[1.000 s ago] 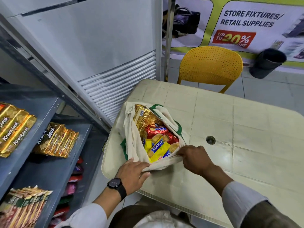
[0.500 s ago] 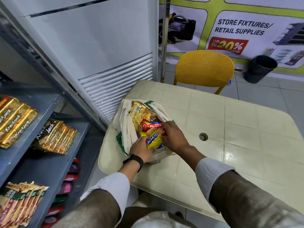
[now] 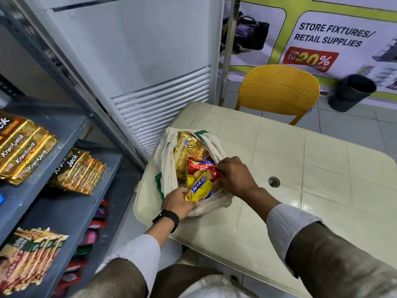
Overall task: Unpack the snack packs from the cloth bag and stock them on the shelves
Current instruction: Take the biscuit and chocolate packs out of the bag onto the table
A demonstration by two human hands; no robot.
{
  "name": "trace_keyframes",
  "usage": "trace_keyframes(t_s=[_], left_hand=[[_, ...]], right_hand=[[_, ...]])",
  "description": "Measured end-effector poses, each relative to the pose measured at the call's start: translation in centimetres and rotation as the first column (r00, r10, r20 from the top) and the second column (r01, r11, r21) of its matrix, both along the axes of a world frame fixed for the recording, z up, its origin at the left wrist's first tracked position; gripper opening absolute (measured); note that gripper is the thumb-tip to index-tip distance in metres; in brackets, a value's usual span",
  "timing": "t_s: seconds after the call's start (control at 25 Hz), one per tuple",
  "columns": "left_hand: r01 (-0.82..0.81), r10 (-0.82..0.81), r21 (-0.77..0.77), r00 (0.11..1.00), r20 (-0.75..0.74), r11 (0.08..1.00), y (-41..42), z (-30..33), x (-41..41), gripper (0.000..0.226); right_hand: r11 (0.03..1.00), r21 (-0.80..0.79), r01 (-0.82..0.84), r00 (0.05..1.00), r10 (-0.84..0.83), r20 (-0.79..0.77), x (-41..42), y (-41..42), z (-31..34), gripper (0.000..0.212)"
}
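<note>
Left hand point(image 3: 179, 201) fingers curled in a pinch, right hand point(image 3: 234, 176) curled, knuckles up

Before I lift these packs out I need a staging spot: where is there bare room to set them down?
The table is bare to the right of the cloth bag, around its centre hole and toward the yellow chair. The top shelf has a bare strip behind the KrackJack packs. The bag's mouth is crowded: both hands and three packs.

yellow chair point(image 3: 279, 89) behind table point(image 3: 300, 168) | black bin point(image 3: 352, 92) nr banner point(image 3: 335, 37)
</note>
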State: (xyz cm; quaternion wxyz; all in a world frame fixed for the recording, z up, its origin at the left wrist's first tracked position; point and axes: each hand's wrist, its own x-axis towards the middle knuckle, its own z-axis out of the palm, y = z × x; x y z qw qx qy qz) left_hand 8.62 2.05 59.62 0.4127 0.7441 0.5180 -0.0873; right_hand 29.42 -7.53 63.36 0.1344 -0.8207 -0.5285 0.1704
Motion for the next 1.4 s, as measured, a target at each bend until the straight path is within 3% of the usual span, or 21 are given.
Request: trace_keyframes(t_s=[0.16, 0.2, 0.28, 0.36, 0.4, 0.6, 0.72, 0.8, 0.88, 0.92, 1.04, 1.16, 1.28, 1.4], left_hand=[[-0.183, 0.192, -0.061, 0.950, 0.248, 0.981, 4.1, 4.4, 0.4, 0.060], [-0.238, 0.267, -0.124, 0.893, 0.362, 0.963, 5.2, 5.5, 0.7, 0.058], [-0.320, 0.467, -0.345, 0.688, 0.556, 0.882, 7.0, 7.1, 1.5, 0.060], [-0.328, 0.645, -0.563, 0.501, 0.576, 0.758, 8.1, 7.0, 2.0, 0.064], [-0.339, 0.691, -0.611, 0.475, 0.545, 0.715, 8.4, 6.3, 2.2, 0.066], [-0.425, 0.726, -0.615, 0.563, 0.396, 0.665, 9.7, 3.7, 2.4, 0.041], [-0.417, 0.705, -0.591, 0.571, 0.420, 0.690, 10.9, 4.9, 3.2, 0.034], [-0.367, 0.661, -0.568, 0.569, 0.489, 0.736, 11.2, 6.5, 4.8, 0.037], [-0.288, 0.584, -0.528, 0.585, 0.563, 0.798, 10.1, 8.7, 7.4, 0.036], [-0.246, 0.551, -0.518, 0.589, 0.592, 0.819, 9.1, 9.6, 9.2, 0.033], [-0.079, 0.459, -0.530, 0.617, 0.639, 0.844, 4.4, 11.3, 15.8, 0.030], [0.030, 0.393, -0.569, 0.695, 0.602, 0.821, -2.8, 10.7, 24.0, 0.040], [0.096, 0.332, -0.621, 0.776, 0.536, 0.778, -11.1, 8.2, 32.0, 0.049], [0.133, 0.259, -0.684, 0.860, 0.439, 0.718, -17.9, 5.2, 38.0, 0.054]], right_hand=[[0.987, 0.124, 0.102, 0.988, -0.086, -0.128, 1.4, 2.3, 2.9, 0.037], [0.973, 0.149, 0.177, 0.970, -0.146, -0.196, 1.7, 3.1, 3.7, 0.035], [0.915, 0.162, 0.370, 0.879, -0.289, -0.380, 1.8, 4.9, 4.7, 0.029], [0.855, 0.097, 0.509, 0.778, -0.408, -0.478, 1.6, 6.4, 4.6, 0.028], [0.836, 0.048, 0.546, 0.739, -0.454, -0.498, 1.4, 7.1, 4.2, 0.033], [0.733, -0.103, 0.673, 0.581, -0.609, -0.540, 0.7, 8.7, 2.3, 0.041], [0.688, -0.096, 0.720, 0.432, -0.552, -0.713, 0.7, 8.7, 2.3, 0.049], [0.650, -0.084, 0.755, 0.297, -0.454, -0.840, 1.6, 8.2, 3.2, 0.048], [0.624, -0.036, 0.781, 0.211, -0.318, -0.924, 3.6, 6.3, 4.7, 0.034], [0.620, -0.007, 0.785, 0.205, -0.269, -0.941, 5.0, 4.7, 5.7, 0.030], [0.576, 0.033, 0.817, 0.204, -0.235, -0.950, 9.7, -1.9, 7.5, 0.046], [0.484, -0.043, 0.874, 0.109, -0.280, -0.954, 15.2, -10.9, 6.5, 0.027], [0.360, -0.211, 0.909, -0.100, -0.303, -0.948, 21.1, -20.9, 4.1, 0.072], [0.224, -0.351, 0.909, -0.294, -0.254, -0.922, 25.9, -29.2, 0.8, 0.100]])
